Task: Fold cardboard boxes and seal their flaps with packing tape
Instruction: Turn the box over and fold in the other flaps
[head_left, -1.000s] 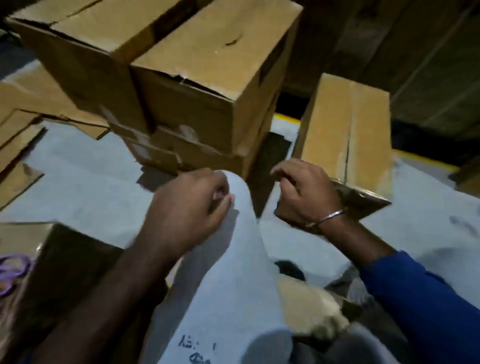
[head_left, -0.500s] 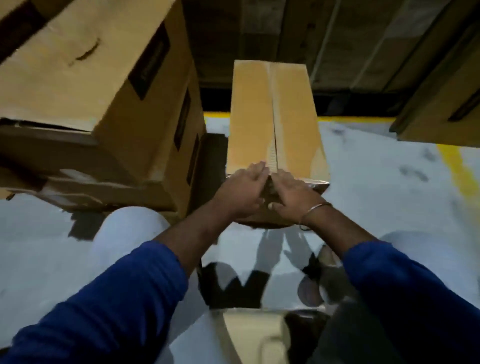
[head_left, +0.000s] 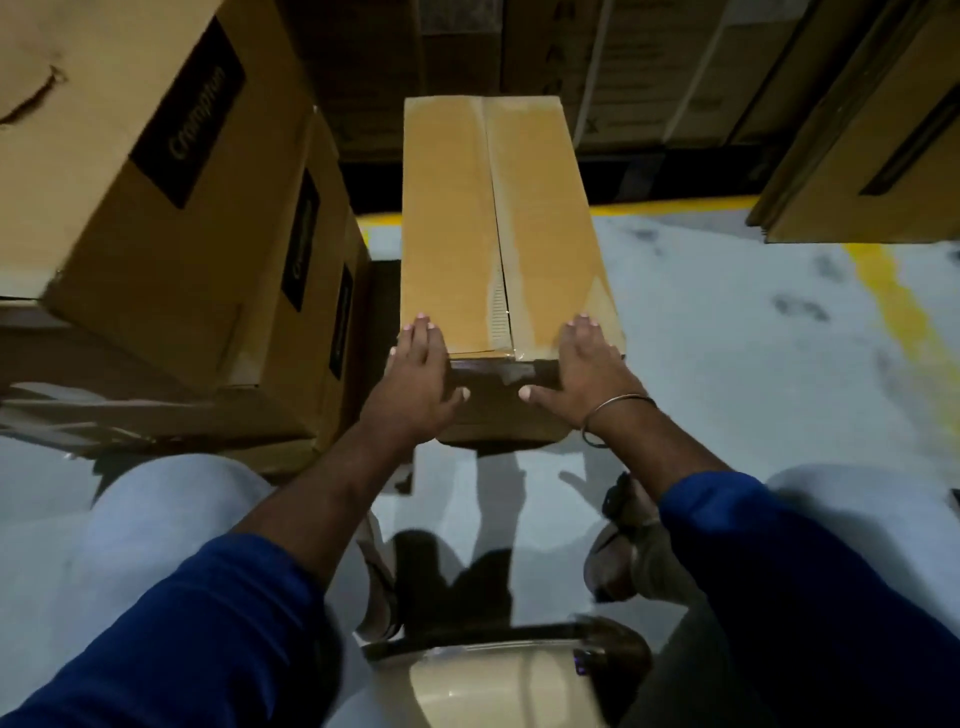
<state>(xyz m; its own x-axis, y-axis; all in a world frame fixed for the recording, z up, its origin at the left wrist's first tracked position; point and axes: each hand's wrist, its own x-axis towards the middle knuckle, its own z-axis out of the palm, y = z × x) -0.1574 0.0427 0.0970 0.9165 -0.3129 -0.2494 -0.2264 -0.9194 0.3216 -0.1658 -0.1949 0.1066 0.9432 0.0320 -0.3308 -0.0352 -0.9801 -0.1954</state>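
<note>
Both hands flat on box (head_left: 498, 218) near end | long axis runs away

Grey floor (head_left: 727, 338) with yellow line (head_left: 906, 312), taped box (head_left: 467, 218), stacked cartons (head_left: 171, 234), perhaps touching

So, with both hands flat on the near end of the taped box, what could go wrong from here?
1. Near the near edge the seam shows a pale gap, so the tape may not hold there and the flaps could spring open.
2. The left hand and right hand only press on the box, with no grip; a push could slide it into the stack beside it.
</note>
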